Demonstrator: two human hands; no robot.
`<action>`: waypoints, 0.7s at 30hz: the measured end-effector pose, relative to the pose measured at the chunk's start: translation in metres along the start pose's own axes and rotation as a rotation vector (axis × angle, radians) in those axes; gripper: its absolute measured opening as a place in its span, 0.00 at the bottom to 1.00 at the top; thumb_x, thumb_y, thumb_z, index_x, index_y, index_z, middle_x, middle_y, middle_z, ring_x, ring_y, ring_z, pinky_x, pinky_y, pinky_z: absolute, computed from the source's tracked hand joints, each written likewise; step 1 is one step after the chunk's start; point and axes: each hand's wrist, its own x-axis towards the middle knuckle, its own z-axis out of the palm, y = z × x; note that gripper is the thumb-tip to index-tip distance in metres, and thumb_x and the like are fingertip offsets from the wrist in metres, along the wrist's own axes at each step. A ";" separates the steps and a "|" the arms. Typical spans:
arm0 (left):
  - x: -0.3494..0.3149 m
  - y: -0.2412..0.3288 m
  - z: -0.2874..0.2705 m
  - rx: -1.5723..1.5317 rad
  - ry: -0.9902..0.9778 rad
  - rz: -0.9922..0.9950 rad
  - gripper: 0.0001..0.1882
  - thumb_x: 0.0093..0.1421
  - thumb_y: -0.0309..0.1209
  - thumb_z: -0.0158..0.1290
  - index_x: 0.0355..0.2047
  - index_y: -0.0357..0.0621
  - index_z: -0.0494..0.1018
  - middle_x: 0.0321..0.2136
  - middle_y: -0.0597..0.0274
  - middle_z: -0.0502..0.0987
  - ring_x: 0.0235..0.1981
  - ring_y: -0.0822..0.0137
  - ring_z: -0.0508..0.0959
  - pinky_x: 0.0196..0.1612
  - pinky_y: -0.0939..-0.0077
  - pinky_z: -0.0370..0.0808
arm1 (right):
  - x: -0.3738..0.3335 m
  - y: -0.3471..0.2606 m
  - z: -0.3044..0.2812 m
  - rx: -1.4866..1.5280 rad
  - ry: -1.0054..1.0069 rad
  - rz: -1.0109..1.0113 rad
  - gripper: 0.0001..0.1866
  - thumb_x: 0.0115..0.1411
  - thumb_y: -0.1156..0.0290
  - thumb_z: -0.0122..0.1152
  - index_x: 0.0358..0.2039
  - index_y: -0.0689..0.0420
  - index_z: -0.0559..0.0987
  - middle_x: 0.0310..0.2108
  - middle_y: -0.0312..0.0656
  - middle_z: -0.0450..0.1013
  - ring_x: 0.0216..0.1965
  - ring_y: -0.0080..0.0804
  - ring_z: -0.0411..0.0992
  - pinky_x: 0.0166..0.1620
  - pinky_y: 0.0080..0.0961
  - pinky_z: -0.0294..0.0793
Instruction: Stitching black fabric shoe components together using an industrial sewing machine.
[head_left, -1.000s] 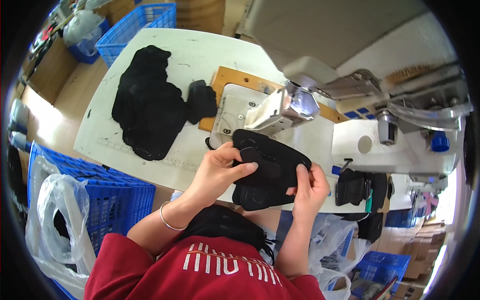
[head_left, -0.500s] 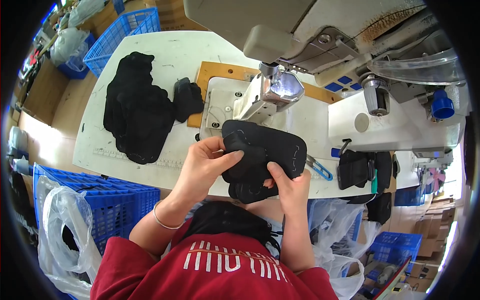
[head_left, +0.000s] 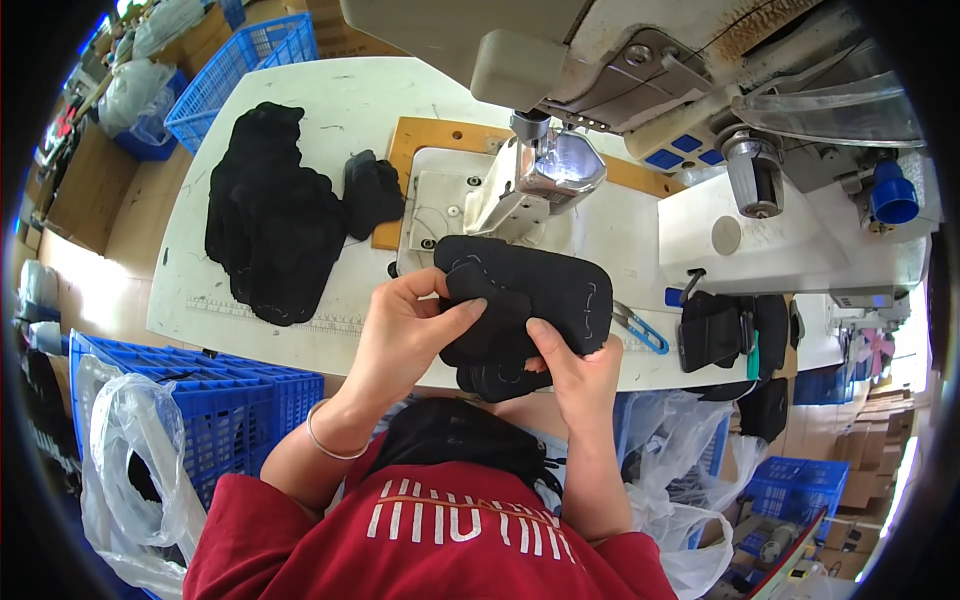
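Between my hands is a black fabric piece [head_left: 565, 290] with rounded corners and pale stitch marks, held over the near edge of the sewing table. A smaller black fabric patch [head_left: 497, 322] lies on top of it. My left hand [head_left: 405, 320] pinches the patch and the larger piece at their left side, thumb on top. My right hand [head_left: 575, 365] grips the lower right part, its thumb pressing beside the patch and its other fingers partly hidden beneath. More black layers [head_left: 490, 384] show under the patch, near my lap. Just beyond stands the sewing machine's lit head [head_left: 560, 165].
A tall pile of black fabric pieces [head_left: 270, 220] and a small stack [head_left: 372, 195] lie on the white table [head_left: 330, 90]. Blue-handled snips [head_left: 645, 330] rest right of my hands. Blue crates [head_left: 240, 400] and plastic bags [head_left: 130, 460] stand below the table.
My right thumb has slid slightly left toward the patch. Both hands keep their hold on the fabric, and the view has shifted a little.
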 end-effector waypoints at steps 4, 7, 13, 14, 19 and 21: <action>-0.003 0.001 0.000 0.016 0.010 0.023 0.04 0.57 0.23 0.57 0.30 0.34 0.75 0.21 0.65 0.77 0.22 0.82 0.73 0.23 0.88 0.69 | -0.002 -0.006 0.005 -0.014 0.035 0.003 0.07 0.56 0.75 0.65 0.32 0.66 0.80 0.26 0.38 0.76 0.21 0.18 0.71 0.24 0.16 0.72; -0.002 0.000 0.000 0.014 0.019 0.031 0.03 0.57 0.23 0.57 0.30 0.34 0.75 0.21 0.65 0.77 0.21 0.83 0.73 0.22 0.89 0.68 | 0.000 -0.006 0.007 -0.030 0.050 0.015 0.07 0.56 0.74 0.65 0.32 0.66 0.80 0.25 0.37 0.75 0.21 0.18 0.70 0.23 0.16 0.71; -0.006 0.006 0.013 -0.061 0.075 0.130 0.07 0.57 0.22 0.57 0.36 0.33 0.73 0.28 0.61 0.78 0.29 0.79 0.76 0.29 0.87 0.74 | -0.002 -0.006 0.009 -0.048 0.078 0.019 0.07 0.56 0.74 0.65 0.31 0.66 0.79 0.25 0.36 0.74 0.22 0.17 0.70 0.24 0.16 0.71; -0.007 0.009 0.018 -0.152 0.129 0.209 0.09 0.57 0.21 0.56 0.38 0.33 0.73 0.32 0.59 0.79 0.32 0.78 0.77 0.33 0.86 0.75 | -0.003 -0.006 0.009 -0.050 0.079 0.014 0.07 0.56 0.74 0.65 0.31 0.66 0.79 0.25 0.36 0.74 0.22 0.17 0.70 0.25 0.16 0.71; -0.005 0.003 0.007 -0.194 -0.009 0.126 0.12 0.57 0.21 0.56 0.43 0.32 0.72 0.36 0.59 0.78 0.35 0.76 0.77 0.36 0.84 0.76 | -0.005 -0.008 0.010 0.003 0.102 -0.007 0.08 0.55 0.75 0.65 0.34 0.65 0.79 0.26 0.35 0.74 0.24 0.16 0.70 0.26 0.15 0.70; -0.004 0.002 0.003 -0.225 -0.052 0.029 0.11 0.57 0.21 0.56 0.41 0.32 0.74 0.34 0.60 0.79 0.34 0.77 0.77 0.35 0.84 0.76 | -0.006 -0.008 0.009 0.013 0.101 -0.010 0.08 0.55 0.76 0.65 0.34 0.65 0.79 0.27 0.35 0.74 0.24 0.16 0.70 0.26 0.15 0.70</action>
